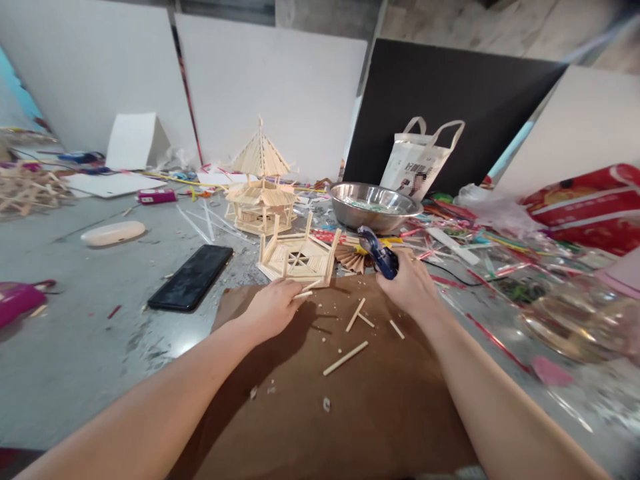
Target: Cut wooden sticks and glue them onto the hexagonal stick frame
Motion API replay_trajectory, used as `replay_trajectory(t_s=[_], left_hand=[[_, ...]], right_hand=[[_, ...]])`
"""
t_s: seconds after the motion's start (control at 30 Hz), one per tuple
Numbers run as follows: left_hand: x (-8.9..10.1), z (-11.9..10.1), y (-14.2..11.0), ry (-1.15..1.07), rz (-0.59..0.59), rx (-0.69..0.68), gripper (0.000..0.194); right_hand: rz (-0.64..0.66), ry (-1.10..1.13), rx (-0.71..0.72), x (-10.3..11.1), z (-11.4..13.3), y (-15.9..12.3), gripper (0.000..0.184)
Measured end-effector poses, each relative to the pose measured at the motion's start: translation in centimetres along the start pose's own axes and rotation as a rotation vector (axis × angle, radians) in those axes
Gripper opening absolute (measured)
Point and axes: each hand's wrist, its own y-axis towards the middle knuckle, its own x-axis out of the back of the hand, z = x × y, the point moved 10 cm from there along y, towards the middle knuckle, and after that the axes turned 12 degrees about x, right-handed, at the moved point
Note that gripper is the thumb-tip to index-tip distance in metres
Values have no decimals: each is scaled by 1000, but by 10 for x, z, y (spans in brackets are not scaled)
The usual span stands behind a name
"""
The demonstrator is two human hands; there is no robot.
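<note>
My left hand (273, 308) is closed, pinching a short wooden stick (306, 292) next to the base of a small hexagonal stick frame (297, 257). My right hand (411, 283) is wrapped round a blue glue gun (379, 254), its nozzle pointing towards the frame. Both hands rest over a brown cardboard sheet (350, 407) with loose wooden sticks (345, 358) and crumbs on it. Behind the frame stands a finished stick pavilion model (260, 190) with a pointed roof.
A black phone (192, 277) lies left of the cardboard. A steel bowl (374, 204) and a white tote bag (421, 160) stand behind. Coloured sticks and plastic litter the right side. A pink box (157, 195), a white oval case (113, 233) and white boards are at the back left.
</note>
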Motion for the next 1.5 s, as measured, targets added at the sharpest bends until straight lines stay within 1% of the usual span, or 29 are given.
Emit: replay_trajectory(t_s=[0.07,0.13,0.23,0.33,0.4,0.47,0.6,0.67,0.73,0.83,0.9,0.93,1.0,1.07,1.1,1.13,1.2,1.27,1.37,1.43,1.5], left_hand=[[-4,-9,-1,-8,22,-110,31],[-10,-11,-1,-7,54,-159,31],[-14,-9,0,6,64,-156,31],[-14,-9,0,4,54,-159,32],[-14,-9,0,2,50,-161,32],[-14,-8,1,0,50,-152,33],[-17,-5,2,-11,56,-132,32],[-17,-5,2,-14,57,-135,32],[-18,-5,1,-8,54,-138,31],[-18,-6,0,10,45,-135,31],[-17,-7,-1,21,35,-136,30],[-17,-8,-1,26,30,-142,29],[-18,-9,-2,34,26,-156,29],[-19,-10,-2,43,26,-167,28],[-20,-10,-2,46,26,-170,29],[-21,-9,-2,48,25,-170,29],[-21,-9,-2,47,24,-174,29],[-20,-10,-3,44,29,-184,29],[-19,-11,-4,45,38,-196,28],[-18,-11,-4,44,41,-188,28],[-18,-11,-4,40,47,-178,29]], right_hand=[[95,-61,-14,-13,-7,0,47],[163,-116,-33,-22,-11,-1,49],[248,-167,-31,-31,-13,-2,55],[380,-181,28,-45,-11,-6,58],[434,-196,67,-52,-10,-7,58],[454,-220,59,-54,-13,-8,58],[502,-254,-78,-55,-34,-10,55],[531,-241,-111,-55,-44,-12,55],[565,-197,-86,-57,-50,-14,61],[630,-110,-22,-61,-51,-19,79],[656,-81,-9,-60,-49,-21,85],[639,-80,-1,-56,-44,-19,84],[534,-77,61,-43,-26,-8,69],[385,-29,210,-30,7,8,43],[395,30,320,-33,28,13,36],[424,78,402,-39,45,18,33],[483,92,438,-55,59,30,33],[539,78,432,-73,62,42,34],[603,34,402,-96,52,60,30],[619,-1,378,-105,41,69,29],[609,-29,353,-108,29,77,35]])
